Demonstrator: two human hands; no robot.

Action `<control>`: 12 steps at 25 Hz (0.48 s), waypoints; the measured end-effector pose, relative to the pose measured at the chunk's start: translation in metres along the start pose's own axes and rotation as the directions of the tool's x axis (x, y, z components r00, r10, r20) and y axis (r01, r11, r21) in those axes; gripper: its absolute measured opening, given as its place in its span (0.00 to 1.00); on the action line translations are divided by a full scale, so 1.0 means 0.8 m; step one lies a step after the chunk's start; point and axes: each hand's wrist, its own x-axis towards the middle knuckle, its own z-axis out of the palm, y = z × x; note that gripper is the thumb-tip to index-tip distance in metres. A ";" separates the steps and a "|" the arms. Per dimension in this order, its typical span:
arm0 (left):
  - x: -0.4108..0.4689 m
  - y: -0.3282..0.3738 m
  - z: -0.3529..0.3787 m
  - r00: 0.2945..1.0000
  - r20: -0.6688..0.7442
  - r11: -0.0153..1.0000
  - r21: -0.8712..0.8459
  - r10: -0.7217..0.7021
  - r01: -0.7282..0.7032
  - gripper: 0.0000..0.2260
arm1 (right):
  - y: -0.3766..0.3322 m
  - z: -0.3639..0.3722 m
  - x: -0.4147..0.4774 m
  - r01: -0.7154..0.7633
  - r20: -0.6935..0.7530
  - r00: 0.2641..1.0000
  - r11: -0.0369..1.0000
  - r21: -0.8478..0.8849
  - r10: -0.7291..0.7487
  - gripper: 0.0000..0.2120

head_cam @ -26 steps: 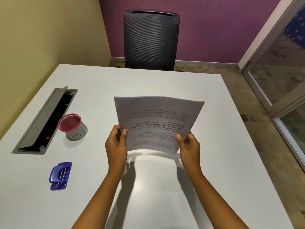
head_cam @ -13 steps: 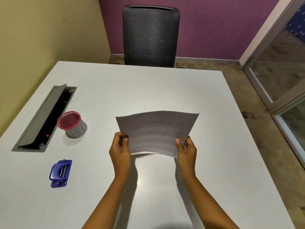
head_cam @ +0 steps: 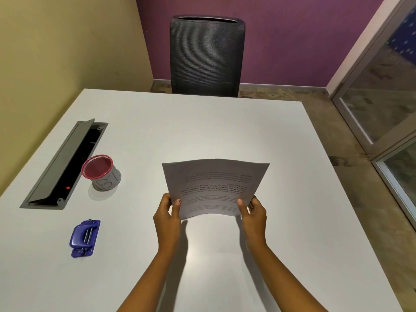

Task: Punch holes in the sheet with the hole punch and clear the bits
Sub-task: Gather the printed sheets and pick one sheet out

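A white printed sheet (head_cam: 215, 185) hangs a little above the middle of the white table (head_cam: 202, 122), its text upside down to me and its near edge bowed upward. My left hand (head_cam: 167, 216) pinches its near left corner and my right hand (head_cam: 253, 213) pinches its near right corner, thumbs on top. A blue hole punch (head_cam: 85, 238) lies flat on the table at the near left, well apart from both hands. No paper bits are visible.
A small grey cup with a red rim (head_cam: 102, 172) stands left of the sheet. An open grey cable hatch (head_cam: 64, 164) is set into the table's left side. A dark mesh chair (head_cam: 206, 56) stands beyond the far edge. A glass partition (head_cam: 382, 97) is on the right.
Both hands have lowered the sheet and tilted it flatter toward the table. The punch and cup have not moved.
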 end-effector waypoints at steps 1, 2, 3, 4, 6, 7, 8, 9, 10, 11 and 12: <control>-0.003 -0.003 0.000 1.000 0.004 1.000 -0.011 -0.018 0.018 0.10 | 0.003 -0.001 -0.001 -0.017 -0.005 1.000 1.000 -0.015 0.017 0.09; -0.005 -0.004 0.000 1.000 -0.001 0.999 -0.020 -0.028 0.028 0.10 | 0.005 -0.002 -0.002 -0.024 -0.012 1.000 1.000 -0.013 0.024 0.10; -0.006 -0.004 0.001 0.999 -0.011 0.999 -0.023 -0.034 0.034 0.10 | 0.004 -0.003 -0.002 -0.023 -0.023 0.999 1.000 -0.002 0.023 0.10; -0.007 -0.003 0.001 0.999 -0.015 0.999 -0.028 -0.036 0.035 0.11 | 0.003 -0.003 -0.002 -0.022 -0.033 0.999 1.000 0.011 0.023 0.11; -0.010 -0.002 0.001 0.999 -0.001 0.999 -0.035 -0.039 0.039 0.11 | 0.005 -0.004 -0.002 -0.037 -0.037 0.999 0.999 0.014 0.038 0.10; -0.010 -0.003 0.001 0.999 0.012 0.998 -0.030 -0.046 0.046 0.11 | 0.009 -0.005 -0.004 -0.058 -0.030 0.998 0.998 -0.002 0.058 0.10; -0.011 -0.005 0.001 0.998 0.023 0.998 -0.022 -0.053 0.053 0.10 | 0.013 -0.005 -0.006 -0.079 -0.026 0.997 0.997 -0.025 0.079 0.11; -0.010 -0.008 0.001 0.998 0.031 0.998 -0.010 -0.059 0.059 0.10 | 0.016 -0.004 -0.008 -0.094 -0.024 0.995 0.995 -0.043 0.093 0.11; -0.009 -0.009 0.001 0.997 0.041 0.998 -0.001 -0.060 0.060 0.10 | 0.019 -0.005 -0.010 -0.096 -0.025 0.995 0.994 -0.051 0.095 0.11; -0.008 -0.010 -0.001 0.997 0.048 0.998 0.011 -0.060 0.059 0.09 | 0.021 -0.005 -0.010 -0.097 -0.030 0.995 0.994 -0.052 0.095 0.10; -0.005 -0.010 -0.002 0.997 0.053 0.998 0.017 -0.057 0.056 0.08 | 0.021 -0.007 -0.011 -0.097 -0.034 0.995 0.994 -0.051 0.096 0.10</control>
